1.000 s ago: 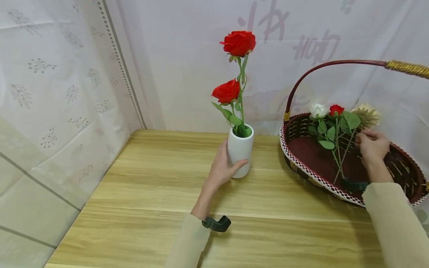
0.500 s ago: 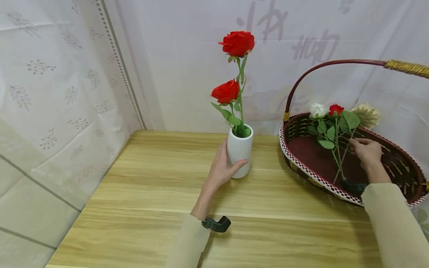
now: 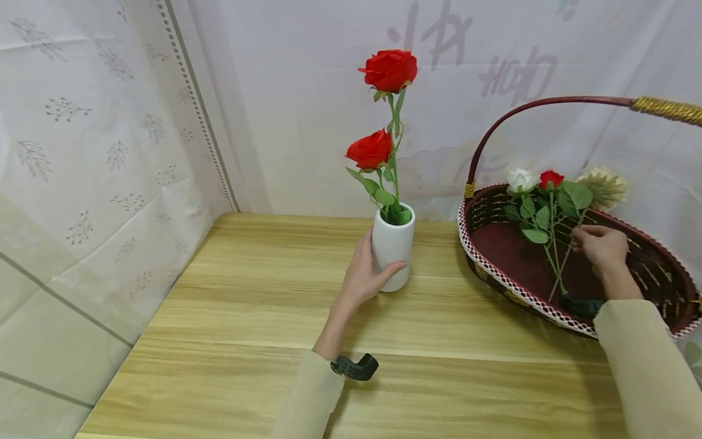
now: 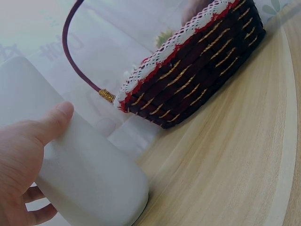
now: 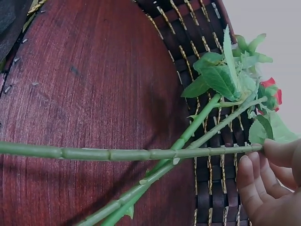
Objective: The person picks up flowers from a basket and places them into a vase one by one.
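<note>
My left hand (image 3: 366, 273) grips the white vase (image 3: 393, 253), fingers behind it and thumb across its front. The vase stands upright on the table with two red roses (image 3: 390, 72) in it. Over in the basket (image 3: 507, 296), my right hand (image 3: 603, 249) pinches the stem (image 5: 108, 154) of a cream, spiky-petalled flower (image 3: 605, 187) between thumb and fingers. Under that stem cross two others, belonging to a white rose (image 3: 521, 180) and a smaller red rose (image 3: 551, 179). The blooms lean on the basket's back rim.
The basket's tall arched handle (image 3: 554, 102), partly wrapped in gold cord (image 3: 666, 111), rises above the flowers. White lace (image 3: 482, 268) trims the basket's rim. A printed curtain (image 3: 296, 110) hangs behind the wooden table (image 3: 263, 292) and another cloth (image 3: 82, 152) along its left.
My right hand has moved left onto the cream flower's stem and now pinches it. That flower has shifted slightly to the right. The left hand and vase have stayed put.
</note>
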### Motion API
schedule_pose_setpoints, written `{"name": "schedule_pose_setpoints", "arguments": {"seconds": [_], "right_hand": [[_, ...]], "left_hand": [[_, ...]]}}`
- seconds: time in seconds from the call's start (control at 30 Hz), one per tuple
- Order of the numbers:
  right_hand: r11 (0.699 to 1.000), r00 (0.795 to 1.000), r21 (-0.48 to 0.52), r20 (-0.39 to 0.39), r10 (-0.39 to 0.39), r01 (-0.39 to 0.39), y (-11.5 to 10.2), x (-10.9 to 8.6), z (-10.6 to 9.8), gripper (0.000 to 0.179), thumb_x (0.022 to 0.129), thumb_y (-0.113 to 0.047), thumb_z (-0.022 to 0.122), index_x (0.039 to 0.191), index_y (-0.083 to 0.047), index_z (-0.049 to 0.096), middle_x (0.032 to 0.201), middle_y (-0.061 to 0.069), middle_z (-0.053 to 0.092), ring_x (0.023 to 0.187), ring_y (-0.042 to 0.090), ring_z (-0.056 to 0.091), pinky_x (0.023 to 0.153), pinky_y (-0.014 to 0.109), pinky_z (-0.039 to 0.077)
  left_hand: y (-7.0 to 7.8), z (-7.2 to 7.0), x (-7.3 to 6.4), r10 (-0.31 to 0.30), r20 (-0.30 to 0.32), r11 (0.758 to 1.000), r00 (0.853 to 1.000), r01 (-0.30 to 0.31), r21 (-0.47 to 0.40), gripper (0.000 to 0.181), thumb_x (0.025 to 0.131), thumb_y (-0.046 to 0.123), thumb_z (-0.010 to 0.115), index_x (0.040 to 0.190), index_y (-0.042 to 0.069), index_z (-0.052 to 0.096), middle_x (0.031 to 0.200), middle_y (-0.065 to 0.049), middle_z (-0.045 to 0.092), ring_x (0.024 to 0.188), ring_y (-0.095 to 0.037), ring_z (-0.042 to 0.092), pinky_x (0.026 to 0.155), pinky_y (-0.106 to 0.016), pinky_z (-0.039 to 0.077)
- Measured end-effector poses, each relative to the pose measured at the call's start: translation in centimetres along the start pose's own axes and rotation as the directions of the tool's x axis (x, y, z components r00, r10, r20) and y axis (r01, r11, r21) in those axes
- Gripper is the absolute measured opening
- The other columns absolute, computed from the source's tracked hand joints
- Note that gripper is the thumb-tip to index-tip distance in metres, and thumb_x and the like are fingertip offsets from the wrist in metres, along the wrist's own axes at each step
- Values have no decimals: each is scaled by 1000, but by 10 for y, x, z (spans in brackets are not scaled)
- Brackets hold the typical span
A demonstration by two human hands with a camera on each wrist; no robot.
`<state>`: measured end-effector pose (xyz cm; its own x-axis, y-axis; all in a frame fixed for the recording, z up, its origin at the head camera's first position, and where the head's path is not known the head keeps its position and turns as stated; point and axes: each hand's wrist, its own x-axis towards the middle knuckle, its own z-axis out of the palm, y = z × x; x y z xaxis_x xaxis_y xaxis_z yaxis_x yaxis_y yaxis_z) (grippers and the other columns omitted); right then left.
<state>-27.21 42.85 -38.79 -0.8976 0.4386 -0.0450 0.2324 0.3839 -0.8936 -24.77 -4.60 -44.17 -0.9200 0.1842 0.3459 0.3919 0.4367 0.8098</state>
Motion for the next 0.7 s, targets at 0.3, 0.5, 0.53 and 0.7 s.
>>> {"name": "schedule_pose_setpoints", "arguments": {"seconds": [0.3,0.5,0.53,0.7], "right_hand": [[972,999,232,-16,32,-27,-5,-3,-6,4,99,-13,61,99,-17,61,69,-16,63,58,3,63,55,20,54],[958,999,287,-31,11,-2,-12,-6,-7,9,98,-12,62,107,-11,58,70,-15,63,57,4,63,54,18,53],[956,999,294,-34,7,4,-14,-6,-7,11,99,-13,62,108,-11,57,70,-15,63,57,4,63,53,17,53],[912,997,409,-71,-9,37,-22,-10,-6,8,99,-13,63,106,-11,59,70,-13,66,57,4,64,53,16,52]], "left_hand": [[1,0,0,-9,1,1000,1000,9,-4,97,86,46,79,158,14,22,148,-11,42,128,-26,48,104,-49,44],[2,-1,-1,-18,6,1000,1000,18,-7,97,87,46,79,159,14,21,148,-11,41,129,-26,47,104,-49,43],[2,-1,-1,-18,5,1000,1000,18,-7,98,87,46,79,159,14,22,148,-11,42,129,-26,47,104,-49,43],[2,-1,0,-13,3,1000,1000,13,-4,98,86,45,80,159,13,22,148,-11,42,129,-26,48,105,-48,43]]}}
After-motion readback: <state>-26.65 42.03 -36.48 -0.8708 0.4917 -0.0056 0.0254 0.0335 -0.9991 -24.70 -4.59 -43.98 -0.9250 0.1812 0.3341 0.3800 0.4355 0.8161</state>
